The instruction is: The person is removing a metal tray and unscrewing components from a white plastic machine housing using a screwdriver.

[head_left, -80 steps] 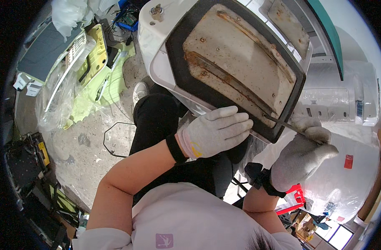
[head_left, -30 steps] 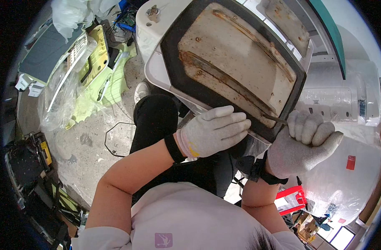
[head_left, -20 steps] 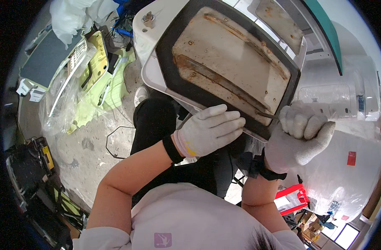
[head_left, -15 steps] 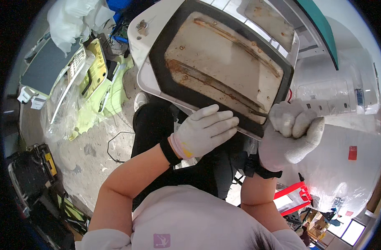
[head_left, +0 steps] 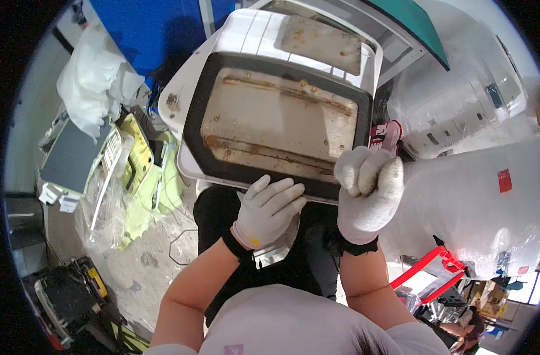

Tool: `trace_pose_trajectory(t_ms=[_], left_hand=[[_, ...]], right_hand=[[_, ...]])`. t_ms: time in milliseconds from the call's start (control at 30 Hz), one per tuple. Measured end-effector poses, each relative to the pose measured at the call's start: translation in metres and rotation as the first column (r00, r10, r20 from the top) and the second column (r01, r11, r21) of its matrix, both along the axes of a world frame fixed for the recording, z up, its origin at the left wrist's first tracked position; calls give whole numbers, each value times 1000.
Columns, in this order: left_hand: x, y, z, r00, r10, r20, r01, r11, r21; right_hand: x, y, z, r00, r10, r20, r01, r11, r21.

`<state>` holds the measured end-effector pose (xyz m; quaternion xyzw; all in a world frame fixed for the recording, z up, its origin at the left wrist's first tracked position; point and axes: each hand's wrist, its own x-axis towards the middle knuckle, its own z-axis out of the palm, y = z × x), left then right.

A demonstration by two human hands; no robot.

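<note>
In front of me lies a large panel with a rusty, stained metal plate [head_left: 276,124] framed by a wide black border [head_left: 193,121]. A white rim shows around its outside. My left hand [head_left: 267,210], in a white knit glove, rests by the near edge with its fingers stretched out and slightly apart. At the panel's near right corner my right hand [head_left: 370,192], gloved too, is closed with the fingers curled in. Whatever it holds, if anything, is hidden in the glove. A second rust-spotted plate [head_left: 323,44] stands behind the panel.
To the left, plastic wrap [head_left: 95,89] and yellow-green parts [head_left: 137,151] lie piled beside a dark flat panel [head_left: 75,157]. Wrapped white goods [head_left: 465,201] stand at the right, near a red frame [head_left: 426,272]. A green-edged panel [head_left: 414,29] juts in at the back right.
The view has turned, and the panel now lies straighter and lower left in it. My left hand stays flat by the near edge; my right stays closed at the corner.
</note>
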<state>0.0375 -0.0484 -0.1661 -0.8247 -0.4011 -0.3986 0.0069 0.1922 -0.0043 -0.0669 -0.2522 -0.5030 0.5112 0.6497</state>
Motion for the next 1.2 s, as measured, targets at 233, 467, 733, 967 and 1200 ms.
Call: trace_pose_trajectory(t_ms=[233, 467, 733, 967, 1200], left_hand=[[1, 0, 1, 1000, 11, -3, -11, 1000, 17], [0, 0, 4, 1000, 12, -28, -12, 1000, 18], [-2, -1, 3, 1000, 5, 2, -5, 1000, 9], [-3, -2, 3, 1000, 2, -2, -2, 1000, -8], [-2, -1, 0, 1000, 0, -3, 0, 1000, 5]], right_hand=[[-1, -9, 4, 994, -48, 101, 42, 997, 63], [0, -12, -1, 997, -30, 65, 22, 994, 112], [-8, -20, -3, 982, -64, 179, 40, 990, 135], [-7, -21, -1, 973, -83, 216, 63, 993, 98], [5, -22, -15, 991, 94, 99, -98, 995, 34]])
